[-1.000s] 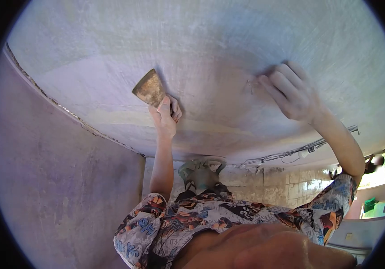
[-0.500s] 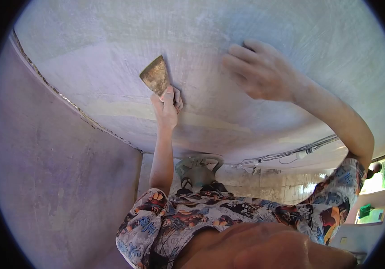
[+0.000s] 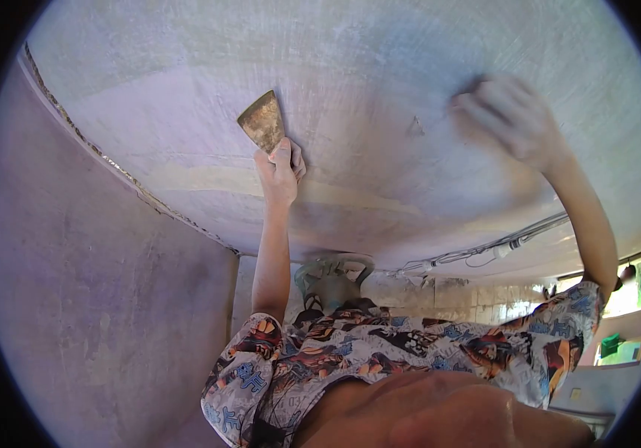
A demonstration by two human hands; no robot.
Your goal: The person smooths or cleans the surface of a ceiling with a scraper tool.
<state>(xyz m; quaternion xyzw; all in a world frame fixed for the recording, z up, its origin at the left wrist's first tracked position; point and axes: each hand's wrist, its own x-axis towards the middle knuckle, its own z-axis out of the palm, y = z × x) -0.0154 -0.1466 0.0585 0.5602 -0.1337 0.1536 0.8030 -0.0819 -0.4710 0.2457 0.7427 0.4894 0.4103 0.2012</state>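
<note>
My left hand (image 3: 279,172) is closed round the handle of a putty knife (image 3: 263,123), whose worn, stained blade points up and lies close to the wall (image 3: 365,157). The wall's grey-white surface has patchy streaks and a paler band. To the right, my right hand (image 3: 511,123) is up against the same wall, smeared by motion. Its fingers look curled in towards the surface. Whatever they may hold is hidden behind them. A small triangular mark (image 3: 415,125) shows on the wall between the hands.
A second wall (image 3: 97,284) meets this one at a rough, cracked corner on the left. Cables (image 3: 514,243) run low along the wall. A plastic stool (image 3: 339,265) is below me, by my sandalled feet. A bright window (image 3: 634,291) and a green object (image 3: 610,345) are at right.
My right hand has swept to the right across the wall, uncovering the small triangular mark. My left hand with the putty knife has barely shifted.
</note>
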